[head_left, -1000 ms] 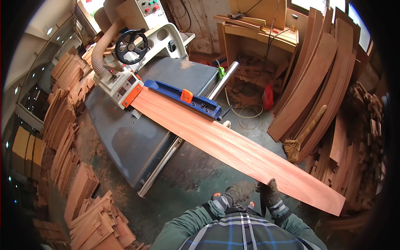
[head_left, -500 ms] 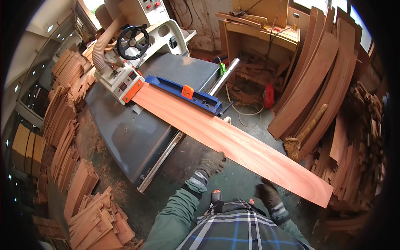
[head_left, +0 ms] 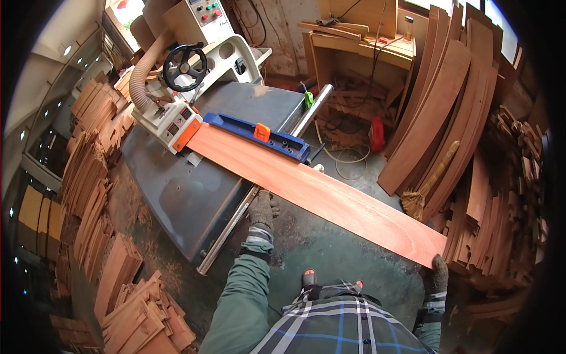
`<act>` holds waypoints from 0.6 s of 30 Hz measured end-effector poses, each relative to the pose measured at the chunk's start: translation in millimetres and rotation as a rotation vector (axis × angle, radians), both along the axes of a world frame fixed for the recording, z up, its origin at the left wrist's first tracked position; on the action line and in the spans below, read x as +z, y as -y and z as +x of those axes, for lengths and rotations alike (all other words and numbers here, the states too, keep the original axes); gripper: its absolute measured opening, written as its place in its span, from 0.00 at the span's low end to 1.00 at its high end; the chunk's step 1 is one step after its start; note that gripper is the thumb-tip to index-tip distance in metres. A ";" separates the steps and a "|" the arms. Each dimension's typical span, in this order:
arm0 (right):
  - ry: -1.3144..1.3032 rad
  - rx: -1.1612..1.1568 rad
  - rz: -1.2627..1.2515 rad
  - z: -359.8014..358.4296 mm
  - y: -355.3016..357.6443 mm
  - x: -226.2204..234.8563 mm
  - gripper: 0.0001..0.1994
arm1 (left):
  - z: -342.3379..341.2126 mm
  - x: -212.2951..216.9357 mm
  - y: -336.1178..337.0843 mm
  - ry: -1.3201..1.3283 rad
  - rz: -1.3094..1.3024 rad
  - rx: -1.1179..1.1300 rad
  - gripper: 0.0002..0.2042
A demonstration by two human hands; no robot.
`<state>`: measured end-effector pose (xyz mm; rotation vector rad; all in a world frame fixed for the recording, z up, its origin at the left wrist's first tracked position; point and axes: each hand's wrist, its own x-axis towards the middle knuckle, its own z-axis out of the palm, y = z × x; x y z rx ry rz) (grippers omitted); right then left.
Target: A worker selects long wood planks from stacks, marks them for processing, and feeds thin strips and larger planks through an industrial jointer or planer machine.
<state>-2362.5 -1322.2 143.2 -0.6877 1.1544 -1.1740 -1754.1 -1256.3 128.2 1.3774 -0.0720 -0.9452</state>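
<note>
A long reddish wooden board (head_left: 330, 194) lies slantwise across the grey machine table (head_left: 194, 206), its far end under the white-and-orange head (head_left: 177, 130) of a band saw. Along its right side runs a blue fence (head_left: 253, 137) with an orange block. My left hand (head_left: 263, 209), in a grey knit glove, is beside the board's left edge by the table's metal rail; its fingers are loosely apart and hold nothing visible. At the board's near right corner, my gloved right hand (head_left: 437, 275) grips the end, its fingers partly hidden.
Stacks of cut planks (head_left: 88, 171) line the left side, with more offcuts (head_left: 147, 312) lower down. Curved boards (head_left: 430, 112) lean at the right beside a straw broom (head_left: 431, 180). A black handwheel (head_left: 184, 68) and ribbed hose (head_left: 147, 71) stand above the saw head.
The board has slid up and left toward the saw head. My left hand has moved left and forward along it; my right hand has swung right and onto the board's near end.
</note>
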 end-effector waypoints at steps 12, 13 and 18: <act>-0.695 0.445 -0.516 125.6 17.0 10.8 0.11 | -227.2 21.7 -14.5 0.513 -0.026 -1.063 0.11; -0.838 0.456 -0.650 138.2 18.1 15.2 0.10 | -236.7 25.0 -9.8 0.512 -0.023 -1.056 0.11; -0.712 0.514 -0.621 183.6 24.0 -17.0 0.10 | -251.9 32.1 16.1 0.684 0.073 -1.208 0.11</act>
